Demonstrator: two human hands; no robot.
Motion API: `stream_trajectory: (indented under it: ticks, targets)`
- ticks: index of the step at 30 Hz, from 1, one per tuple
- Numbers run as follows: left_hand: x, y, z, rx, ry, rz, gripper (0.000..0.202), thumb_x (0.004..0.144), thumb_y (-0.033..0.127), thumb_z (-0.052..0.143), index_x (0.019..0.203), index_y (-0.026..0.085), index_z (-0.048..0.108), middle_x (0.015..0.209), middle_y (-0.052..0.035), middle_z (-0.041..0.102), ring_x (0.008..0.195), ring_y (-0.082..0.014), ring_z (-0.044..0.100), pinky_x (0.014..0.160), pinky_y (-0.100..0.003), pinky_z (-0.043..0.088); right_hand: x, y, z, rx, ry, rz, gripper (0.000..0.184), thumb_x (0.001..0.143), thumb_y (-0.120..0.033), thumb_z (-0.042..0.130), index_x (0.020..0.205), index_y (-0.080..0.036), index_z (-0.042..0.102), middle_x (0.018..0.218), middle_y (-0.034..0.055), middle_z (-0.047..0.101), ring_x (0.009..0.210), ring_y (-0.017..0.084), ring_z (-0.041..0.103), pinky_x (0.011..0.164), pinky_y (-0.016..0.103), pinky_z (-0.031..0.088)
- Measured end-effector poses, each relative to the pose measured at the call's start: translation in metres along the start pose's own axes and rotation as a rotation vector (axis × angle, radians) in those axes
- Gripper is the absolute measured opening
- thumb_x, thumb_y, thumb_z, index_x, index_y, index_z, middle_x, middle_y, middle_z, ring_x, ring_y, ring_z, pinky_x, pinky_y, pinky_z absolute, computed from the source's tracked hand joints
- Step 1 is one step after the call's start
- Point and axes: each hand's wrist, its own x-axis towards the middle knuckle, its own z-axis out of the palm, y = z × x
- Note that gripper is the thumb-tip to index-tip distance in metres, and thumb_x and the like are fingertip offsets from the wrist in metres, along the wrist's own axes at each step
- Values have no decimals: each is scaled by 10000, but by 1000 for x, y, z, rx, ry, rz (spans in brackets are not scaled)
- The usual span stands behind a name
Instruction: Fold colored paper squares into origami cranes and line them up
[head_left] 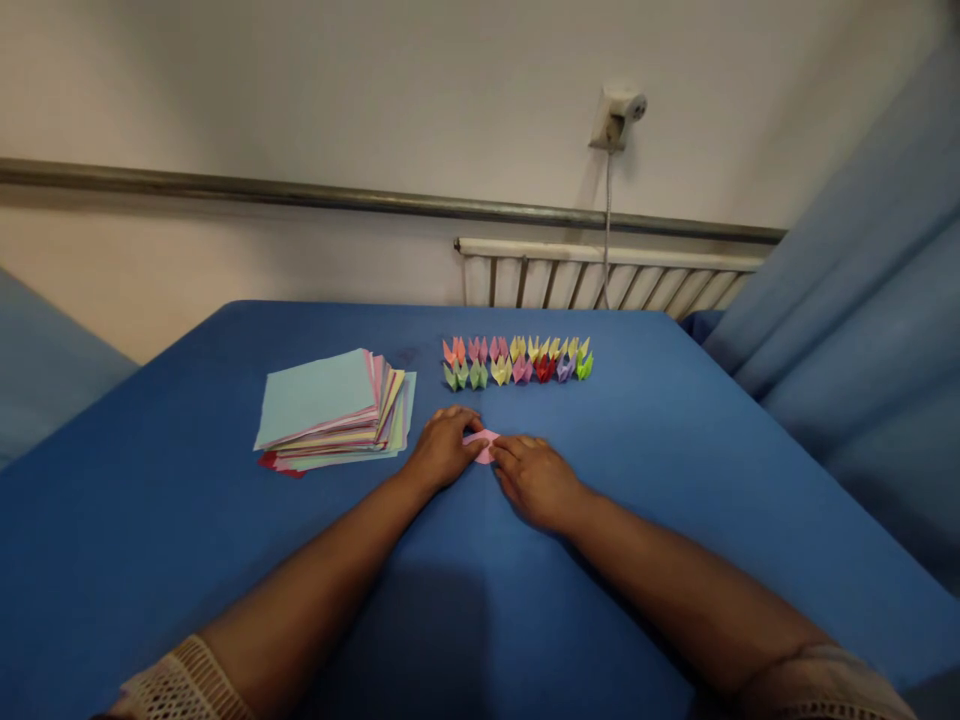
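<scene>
A small pink piece of folded paper (482, 447) lies on the blue table between my hands, partly covered by the fingers. My left hand (448, 445) has its thumb and fingers closed on the paper's left side. From the right, my right hand (536, 477) pinches the other side with the thumb and fingertips. Just beyond the hands stand two rows of small folded paper cranes (522, 371) in orange, pink, yellow, green, red and purple.
A thick stack of coloured paper sheets (319, 400), pale blue on top, lies left of my hands. The table is covered in blue cloth (652, 400). Behind it are a metal rail (375, 199), a white radiator (600, 255) and a wall socket (611, 122) with a cord. Blue curtains (862, 300) hang at the right.
</scene>
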Motion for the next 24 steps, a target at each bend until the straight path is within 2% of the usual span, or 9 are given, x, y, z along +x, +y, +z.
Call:
stream_trajectory:
  ticks: [4, 9, 16, 20, 24]
  targets:
    - [-1, -2, 2, -65, 30, 11, 113, 732, 220, 643, 842, 195, 639, 1026, -46, 649, 984, -224, 565, 904, -375, 422, -2, -2, -3, 22, -17, -20, 385, 955, -232, 399, 1320, -157, 499, 1236, 119, 597, 1118, 227, 530, 938, 385, 421]
    - [-1, -6, 6, -125, 29, 49, 69, 770, 217, 611, 828, 203, 646, 1054, -33, 660, 1001, -209, 569, 931, -381, 417, -4, -3, -3, 5, -15, 0, 370, 975, -271, 368, 1297, -203, 537, 1315, 90, 559, 1170, 248, 486, 953, 414, 403]
    - [2, -11, -5, -149, -82, 152, 74, 778, 226, 606, 776, 196, 674, 1069, -48, 666, 1012, -202, 587, 961, -387, 404, -4, -2, -6, -6, -31, 26, 369, 959, -291, 395, 1286, -212, 547, 1445, 93, 431, 1163, 258, 477, 952, 421, 393]
    - [4, -12, -11, -114, -89, 114, 106, 782, 254, 599, 761, 197, 685, 1067, -51, 665, 1023, -209, 587, 965, -382, 401, -4, -1, -7, -20, -59, -10, 374, 967, -285, 371, 1294, -200, 532, 1411, 70, 485, 1176, 256, 462, 936, 422, 390]
    - [4, -9, -9, -32, -9, 7, 186, 803, 334, 585, 720, 185, 658, 1042, -68, 658, 967, -224, 585, 912, -386, 421, -3, -3, -6, -46, -67, -4, 376, 979, -277, 333, 1281, -192, 541, 1376, 68, 526, 1163, 259, 475, 928, 423, 386]
